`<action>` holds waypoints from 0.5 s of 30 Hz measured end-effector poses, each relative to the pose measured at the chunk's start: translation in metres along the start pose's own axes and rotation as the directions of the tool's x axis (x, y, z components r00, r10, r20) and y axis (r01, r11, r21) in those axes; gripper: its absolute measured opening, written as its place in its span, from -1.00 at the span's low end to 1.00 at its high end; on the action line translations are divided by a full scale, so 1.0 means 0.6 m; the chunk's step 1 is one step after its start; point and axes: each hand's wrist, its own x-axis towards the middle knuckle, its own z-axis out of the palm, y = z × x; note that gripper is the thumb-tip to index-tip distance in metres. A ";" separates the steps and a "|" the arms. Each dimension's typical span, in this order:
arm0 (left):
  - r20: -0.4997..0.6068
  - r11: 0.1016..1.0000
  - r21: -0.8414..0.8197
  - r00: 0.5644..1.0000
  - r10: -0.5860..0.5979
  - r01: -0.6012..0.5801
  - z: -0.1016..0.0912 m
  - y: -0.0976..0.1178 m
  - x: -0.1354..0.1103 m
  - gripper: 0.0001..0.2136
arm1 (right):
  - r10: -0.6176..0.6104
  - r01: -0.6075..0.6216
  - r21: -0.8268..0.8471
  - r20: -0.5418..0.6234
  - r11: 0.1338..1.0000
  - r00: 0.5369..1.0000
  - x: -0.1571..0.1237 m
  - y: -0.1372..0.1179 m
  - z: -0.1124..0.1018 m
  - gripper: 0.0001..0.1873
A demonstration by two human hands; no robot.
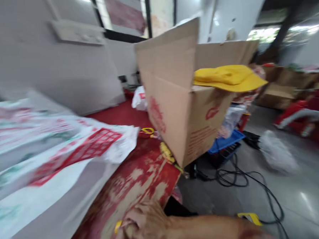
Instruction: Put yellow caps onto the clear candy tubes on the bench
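Observation:
My right hand point(149, 223) is low in the picture, its forearm reaching in from the lower right. Its fingers are curled closed over the worn red tabletop point(136, 185). A small yellow piece point(117, 227) shows just beyond the fingertips; blur hides what it belongs to and whether the hand grips it. My left hand cannot be made out. White plastic bags point(70, 152) with red and green print lie in a spread pile left of the hand. A pair of yellow-handled scissors point(148, 130) rests farther back, beside a cardboard box point(171, 94).
A yellow cap point(229, 78) lies on the box's edge. Yellow patterned material point(166, 153) lies at the box's base. On the floor are a black cable point(240, 176), a blue tray point(225, 142), clear plastic point(277, 152) and a yellow-edged object point(249, 218). More cardboard boxes point(278, 92) stand behind.

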 end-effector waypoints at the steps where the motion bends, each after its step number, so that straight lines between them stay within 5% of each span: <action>1: -0.049 0.999 -0.036 0.999 0.008 -0.010 -0.028 0.003 -0.017 -0.74 | -0.031 0.031 0.029 0.004 0.999 0.999 -0.008 -0.014 0.003 -0.79; 4: -0.155 0.985 -0.170 0.988 -0.014 -0.012 -0.070 0.007 -0.043 -0.64 | -0.226 0.220 0.080 0.085 0.972 0.970 0.001 -0.018 0.001 -0.83; 6: -0.224 0.968 -0.251 0.973 -0.054 -0.004 -0.080 0.012 -0.041 -0.58 | -0.253 0.252 0.025 0.148 0.967 0.956 0.039 0.011 -0.009 -0.89; 9: -0.267 0.959 -0.285 0.960 -0.086 0.007 -0.095 0.018 -0.030 -0.55 | 0.093 -0.071 -0.242 0.078 0.968 0.993 0.127 0.093 -0.033 -0.83; 12: -0.172 0.961 -0.275 0.982 -0.081 0.031 -0.118 0.017 -0.020 -0.56 | 0.336 -0.341 -0.373 -0.079 0.863 0.939 0.216 0.185 -0.055 -0.67; 15: -0.093 0.955 -0.285 0.989 -0.111 0.080 -0.142 0.009 -0.014 -0.60 | 0.449 -0.459 -0.443 -0.134 0.770 0.883 0.276 0.246 -0.061 -0.57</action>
